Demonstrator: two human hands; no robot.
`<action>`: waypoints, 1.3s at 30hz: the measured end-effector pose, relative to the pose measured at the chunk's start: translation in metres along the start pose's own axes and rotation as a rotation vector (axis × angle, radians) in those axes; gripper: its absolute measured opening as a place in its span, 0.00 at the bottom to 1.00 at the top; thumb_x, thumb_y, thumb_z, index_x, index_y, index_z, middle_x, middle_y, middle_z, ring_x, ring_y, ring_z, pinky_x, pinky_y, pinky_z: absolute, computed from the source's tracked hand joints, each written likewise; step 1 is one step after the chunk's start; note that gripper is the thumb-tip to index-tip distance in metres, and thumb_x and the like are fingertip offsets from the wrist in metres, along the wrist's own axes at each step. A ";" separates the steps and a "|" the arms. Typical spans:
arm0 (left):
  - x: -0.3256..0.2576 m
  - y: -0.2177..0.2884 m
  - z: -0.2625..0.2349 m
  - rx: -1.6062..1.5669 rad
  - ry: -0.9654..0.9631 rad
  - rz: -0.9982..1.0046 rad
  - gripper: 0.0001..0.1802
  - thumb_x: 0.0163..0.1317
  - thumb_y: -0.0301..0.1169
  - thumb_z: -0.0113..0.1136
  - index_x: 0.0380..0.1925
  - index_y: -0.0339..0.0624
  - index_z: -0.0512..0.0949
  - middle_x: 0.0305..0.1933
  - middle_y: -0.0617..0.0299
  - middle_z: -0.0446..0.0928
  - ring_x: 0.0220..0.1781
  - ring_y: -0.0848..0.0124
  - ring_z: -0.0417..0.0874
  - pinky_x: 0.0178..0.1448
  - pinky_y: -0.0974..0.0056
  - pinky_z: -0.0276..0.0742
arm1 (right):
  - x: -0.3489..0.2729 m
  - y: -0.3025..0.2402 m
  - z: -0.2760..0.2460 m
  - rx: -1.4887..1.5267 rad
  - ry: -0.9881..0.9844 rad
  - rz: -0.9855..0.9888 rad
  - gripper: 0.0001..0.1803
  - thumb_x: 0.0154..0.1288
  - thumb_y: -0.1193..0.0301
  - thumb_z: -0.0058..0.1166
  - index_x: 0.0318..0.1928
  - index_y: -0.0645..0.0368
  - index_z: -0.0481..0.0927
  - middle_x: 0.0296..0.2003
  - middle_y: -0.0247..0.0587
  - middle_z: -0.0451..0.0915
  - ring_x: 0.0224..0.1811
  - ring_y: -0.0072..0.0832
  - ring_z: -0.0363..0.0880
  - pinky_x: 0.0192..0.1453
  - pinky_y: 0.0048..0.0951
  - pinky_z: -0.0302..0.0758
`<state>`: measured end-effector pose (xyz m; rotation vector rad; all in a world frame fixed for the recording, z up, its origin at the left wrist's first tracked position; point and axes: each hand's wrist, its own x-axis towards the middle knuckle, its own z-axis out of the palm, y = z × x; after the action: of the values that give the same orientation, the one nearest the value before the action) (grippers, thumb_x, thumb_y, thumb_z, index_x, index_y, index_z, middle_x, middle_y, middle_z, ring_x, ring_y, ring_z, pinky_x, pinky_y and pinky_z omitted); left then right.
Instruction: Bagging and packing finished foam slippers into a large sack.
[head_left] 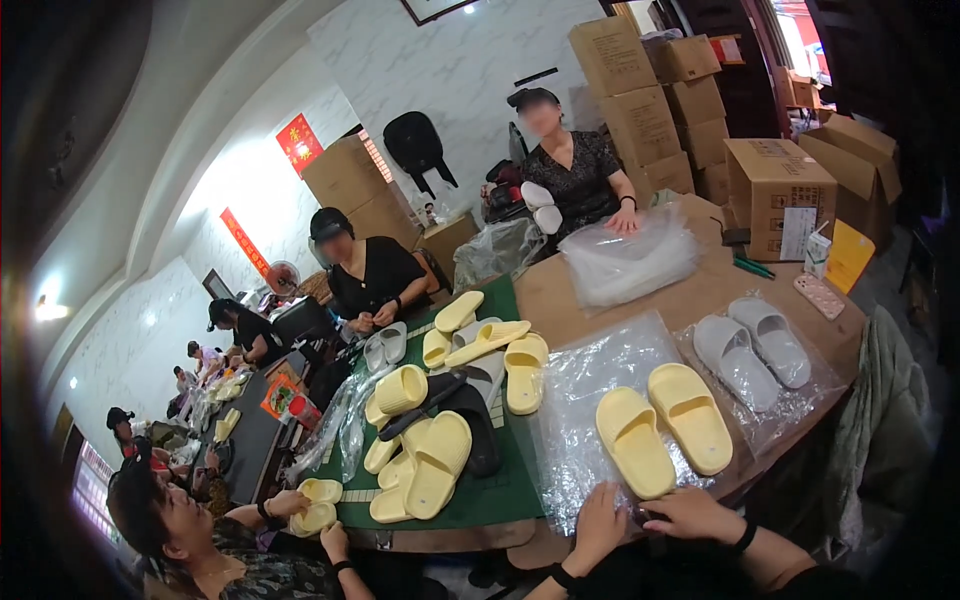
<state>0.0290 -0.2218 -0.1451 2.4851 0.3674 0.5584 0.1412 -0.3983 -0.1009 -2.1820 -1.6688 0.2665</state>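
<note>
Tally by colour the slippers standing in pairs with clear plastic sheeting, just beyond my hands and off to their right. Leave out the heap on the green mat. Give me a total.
Pale yellow, broad-strapped backless slippers: 2
Light grey, broad-strapped backless slippers: 2
Total: 4
</note>
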 end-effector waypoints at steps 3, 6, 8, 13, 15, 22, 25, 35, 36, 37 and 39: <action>-0.002 0.004 -0.007 0.160 -0.033 0.069 0.26 0.57 0.35 0.58 0.55 0.37 0.68 0.54 0.36 0.70 0.56 0.43 0.72 0.58 0.50 0.69 | 0.011 -0.006 -0.055 0.372 -0.077 0.210 0.23 0.62 0.52 0.52 0.52 0.51 0.78 0.46 0.52 0.78 0.49 0.50 0.75 0.51 0.39 0.73; -0.003 0.013 -0.008 0.241 -0.083 0.033 0.28 0.60 0.37 0.56 0.59 0.40 0.66 0.59 0.35 0.66 0.58 0.43 0.70 0.60 0.48 0.67 | 0.017 0.019 -0.069 0.266 0.126 0.277 0.24 0.63 0.52 0.51 0.53 0.51 0.78 0.47 0.58 0.76 0.51 0.52 0.74 0.53 0.41 0.72; -0.003 0.016 -0.003 0.338 0.017 0.107 0.27 0.57 0.39 0.57 0.58 0.44 0.69 0.57 0.42 0.69 0.58 0.48 0.72 0.59 0.49 0.68 | 0.027 0.047 -0.069 0.153 0.132 0.258 0.24 0.63 0.51 0.51 0.55 0.50 0.77 0.45 0.63 0.76 0.55 0.53 0.69 0.58 0.43 0.68; -0.007 0.012 0.005 0.416 0.024 0.139 0.27 0.58 0.40 0.57 0.59 0.51 0.70 0.60 0.47 0.69 0.59 0.47 0.70 0.61 0.48 0.67 | 0.086 0.102 -0.049 0.165 -0.187 0.147 0.28 0.62 0.45 0.47 0.57 0.45 0.76 0.48 0.62 0.73 0.61 0.57 0.61 0.64 0.49 0.60; -0.007 0.012 0.008 0.446 0.000 0.126 0.27 0.59 0.41 0.56 0.60 0.54 0.69 0.61 0.48 0.68 0.60 0.46 0.69 0.61 0.47 0.65 | 0.093 0.103 -0.046 0.144 -0.294 0.127 0.30 0.61 0.43 0.46 0.58 0.44 0.75 0.49 0.62 0.73 0.63 0.57 0.59 0.64 0.51 0.58; -0.008 0.012 0.011 0.529 0.016 0.145 0.26 0.58 0.43 0.57 0.58 0.61 0.72 0.60 0.48 0.70 0.59 0.46 0.70 0.60 0.48 0.65 | 0.112 0.080 -0.041 -0.063 -0.186 0.366 0.37 0.57 0.38 0.49 0.54 0.56 0.75 0.46 0.61 0.76 0.53 0.57 0.69 0.58 0.54 0.62; -0.007 0.015 0.007 0.525 0.021 0.147 0.25 0.58 0.44 0.57 0.56 0.58 0.74 0.59 0.48 0.71 0.56 0.48 0.72 0.59 0.50 0.64 | 0.101 0.068 -0.049 -0.121 -0.074 0.350 0.33 0.58 0.42 0.51 0.50 0.58 0.77 0.40 0.57 0.79 0.52 0.53 0.73 0.53 0.50 0.69; -0.005 0.009 -0.025 0.329 -0.004 0.144 0.21 0.52 0.44 0.55 0.46 0.51 0.78 0.42 0.63 0.74 0.44 0.62 0.74 0.50 0.56 0.64 | -0.005 0.022 -0.090 0.562 -0.212 -0.414 0.29 0.65 0.58 0.50 0.61 0.63 0.67 0.61 0.56 0.65 0.67 0.45 0.57 0.69 0.40 0.55; -0.004 -0.001 -0.020 0.401 -0.015 0.158 0.22 0.51 0.41 0.55 0.47 0.51 0.78 0.44 0.65 0.75 0.44 0.64 0.74 0.51 0.58 0.63 | -0.015 0.026 -0.088 0.595 -0.303 -0.424 0.29 0.66 0.58 0.50 0.62 0.63 0.65 0.62 0.55 0.64 0.67 0.45 0.57 0.69 0.39 0.55; 0.000 -0.005 -0.017 0.394 -0.020 0.168 0.22 0.51 0.41 0.55 0.47 0.51 0.78 0.44 0.65 0.75 0.44 0.64 0.74 0.51 0.58 0.63 | -0.029 0.030 -0.083 0.622 -0.390 -0.420 0.30 0.66 0.59 0.50 0.62 0.64 0.64 0.62 0.55 0.64 0.67 0.44 0.57 0.69 0.39 0.55; 0.003 -0.009 -0.013 0.408 0.152 0.285 0.20 0.51 0.38 0.56 0.46 0.51 0.78 0.46 0.66 0.76 0.45 0.65 0.74 0.51 0.58 0.62 | -0.048 0.042 -0.059 0.617 -0.488 -0.393 0.30 0.67 0.58 0.50 0.63 0.63 0.64 0.62 0.54 0.64 0.67 0.44 0.57 0.69 0.40 0.55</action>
<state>0.0247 -0.2072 -0.1398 2.9216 0.1987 0.8643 0.1869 -0.4639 -0.0679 -1.3677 -1.8795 1.0993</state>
